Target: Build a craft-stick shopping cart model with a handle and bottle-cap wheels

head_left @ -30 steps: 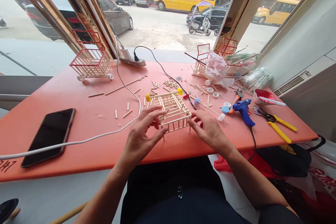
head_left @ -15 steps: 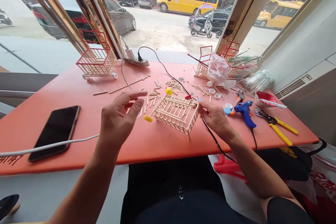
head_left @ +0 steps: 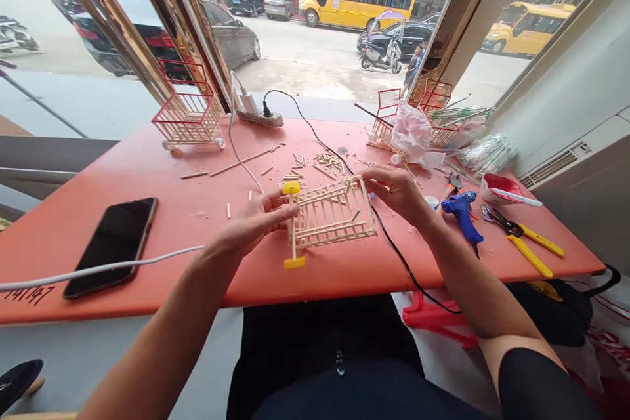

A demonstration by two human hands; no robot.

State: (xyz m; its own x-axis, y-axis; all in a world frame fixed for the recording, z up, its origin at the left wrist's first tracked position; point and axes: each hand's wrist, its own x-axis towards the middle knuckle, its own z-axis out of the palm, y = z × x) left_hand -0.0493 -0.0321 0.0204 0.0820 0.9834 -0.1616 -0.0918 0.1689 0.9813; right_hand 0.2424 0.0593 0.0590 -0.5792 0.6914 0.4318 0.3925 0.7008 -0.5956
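Plainly, in the head view, the stick frame (head_left: 335, 232) was at the table's (head_left: 325, 282) near middle. The left hand (head_left: 256, 220) gripped its wheeled left end; the right hand (head_left: 401, 193) pinched its far right corner. Handling it well probably meant light pressure, sparing the thin joints. Two yellow wheels (head_left: 294, 263), one phone (head_left: 113, 243) and one glue gun (head_left: 462, 213) showed; the loose sticks (head_left: 329, 161) defied counting.

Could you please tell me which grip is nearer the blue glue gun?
Right: the right grip is left of the blue glue gun, at the stick frame; the left grip is farther left, near the yellow caps.
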